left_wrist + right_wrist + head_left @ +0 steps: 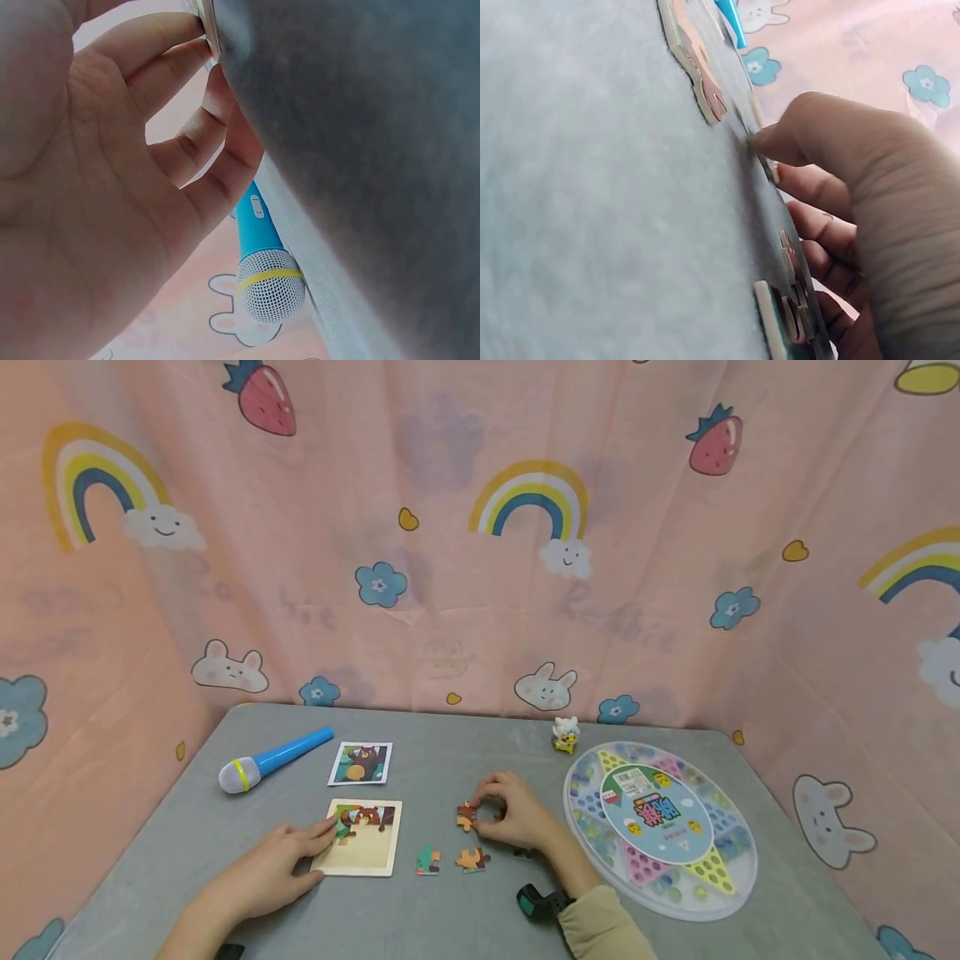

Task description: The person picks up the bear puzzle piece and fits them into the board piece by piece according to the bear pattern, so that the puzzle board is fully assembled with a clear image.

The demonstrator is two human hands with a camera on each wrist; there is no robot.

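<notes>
A square wooden puzzle board (360, 852), partly filled with a bear picture, lies on the grey table. My left hand (281, 868) rests its fingertips on the board's left edge, the thumb by its near left corner. In the left wrist view the left hand (120, 165) has its fingers stretched to that edge. My right hand (517, 814) pinches a brown puzzle piece (466, 816) between thumb and index finger, low over the table. Near it lie an orange-brown piece (472, 860) and a green piece (428, 861). More pieces are partly hidden under the right hand.
A picture card (361, 764) of a bear lies behind the board. Left of it is a blue toy microphone (277, 760). A round Chinese checkers box (660, 831) sits at the right, with a small figurine (566, 735) behind it. A pink patterned curtain (450, 635) encloses the table.
</notes>
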